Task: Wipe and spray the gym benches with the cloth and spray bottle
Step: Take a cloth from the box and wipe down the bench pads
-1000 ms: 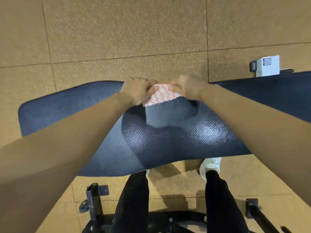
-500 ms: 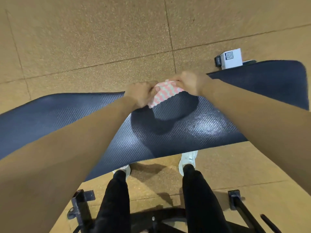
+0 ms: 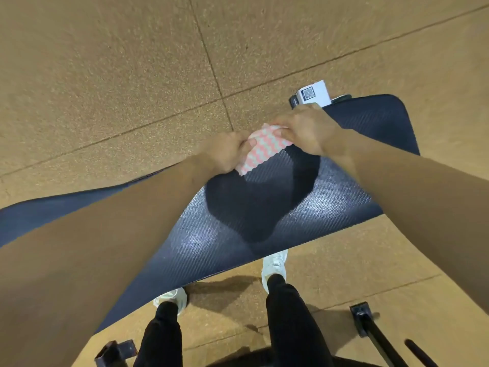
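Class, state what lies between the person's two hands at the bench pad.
The pink-and-white cloth, gripped by the left hand and the right hand; the head view shows it.

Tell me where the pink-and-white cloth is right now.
In the head view the cloth lies just above centre, at the far edge of the dark bench pad, gripped between the left hand and the right hand.

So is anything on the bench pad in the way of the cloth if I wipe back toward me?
Nothing visible does. The left hand and right hand grip the cloth at the far edge; the bench pad toward you shows only a shadow. The white box sits beyond the pad, off it.
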Demonstrator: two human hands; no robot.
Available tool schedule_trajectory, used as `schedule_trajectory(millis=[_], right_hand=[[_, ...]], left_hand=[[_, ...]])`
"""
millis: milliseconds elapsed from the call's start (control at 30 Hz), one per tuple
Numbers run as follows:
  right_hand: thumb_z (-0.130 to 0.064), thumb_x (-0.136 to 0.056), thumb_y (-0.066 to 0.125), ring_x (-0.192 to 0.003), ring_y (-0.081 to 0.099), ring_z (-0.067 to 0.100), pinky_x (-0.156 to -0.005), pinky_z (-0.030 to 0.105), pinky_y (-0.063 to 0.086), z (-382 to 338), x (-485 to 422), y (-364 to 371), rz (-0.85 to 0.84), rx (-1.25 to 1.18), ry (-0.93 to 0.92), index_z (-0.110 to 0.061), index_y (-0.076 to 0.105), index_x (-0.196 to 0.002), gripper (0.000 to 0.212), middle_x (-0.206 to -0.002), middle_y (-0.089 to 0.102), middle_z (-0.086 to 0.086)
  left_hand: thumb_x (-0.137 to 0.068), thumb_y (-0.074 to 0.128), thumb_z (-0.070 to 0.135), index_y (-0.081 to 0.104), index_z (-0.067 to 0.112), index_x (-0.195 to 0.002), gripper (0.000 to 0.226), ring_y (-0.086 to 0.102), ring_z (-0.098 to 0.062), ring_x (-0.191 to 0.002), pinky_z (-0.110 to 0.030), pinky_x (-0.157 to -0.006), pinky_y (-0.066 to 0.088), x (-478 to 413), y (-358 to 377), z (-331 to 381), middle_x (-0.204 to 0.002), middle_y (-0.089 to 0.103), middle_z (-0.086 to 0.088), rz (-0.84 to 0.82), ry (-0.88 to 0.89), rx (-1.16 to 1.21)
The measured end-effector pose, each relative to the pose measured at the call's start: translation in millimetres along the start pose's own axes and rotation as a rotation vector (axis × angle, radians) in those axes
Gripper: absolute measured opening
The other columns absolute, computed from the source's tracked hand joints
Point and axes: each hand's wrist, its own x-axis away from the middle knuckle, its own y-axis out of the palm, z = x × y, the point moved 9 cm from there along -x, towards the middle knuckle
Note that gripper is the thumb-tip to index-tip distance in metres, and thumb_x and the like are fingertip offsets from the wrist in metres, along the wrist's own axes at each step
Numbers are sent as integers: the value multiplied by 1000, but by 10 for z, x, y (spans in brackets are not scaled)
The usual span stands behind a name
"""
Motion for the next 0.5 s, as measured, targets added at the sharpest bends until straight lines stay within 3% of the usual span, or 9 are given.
schedule_trajectory(millis=[200,400,500], right_hand=[[-42,-107,43,-124,44,24,-110,46,20,560,218,-154,118,-51,55,-38,59,-138,34,-130,65,-8],[-48,-106,38,-132,40,27,-109,48,21,1147,485,-238,191,-4,165,-40,53,-141,39,-134,61,-5],[-48,-106,39,-131,38,25,-106,50,22,1453,614,-282,217,-44,239,-44,52,-141,37,-137,58,-6]], left_hand=[[-108,36,46,61,18,-113,38,67,-37,-91,-45,-78,52,-363,-5,495,-94,70,-11,41,69,-52],[-109,39,41,54,23,-143,41,66,-35,-107,-35,-79,43,-701,0,1037,-116,71,-14,58,155,-51],[-108,40,41,48,27,-149,44,66,-35,-105,-39,-84,50,-868,-4,1321,-115,72,-14,55,189,-37]])
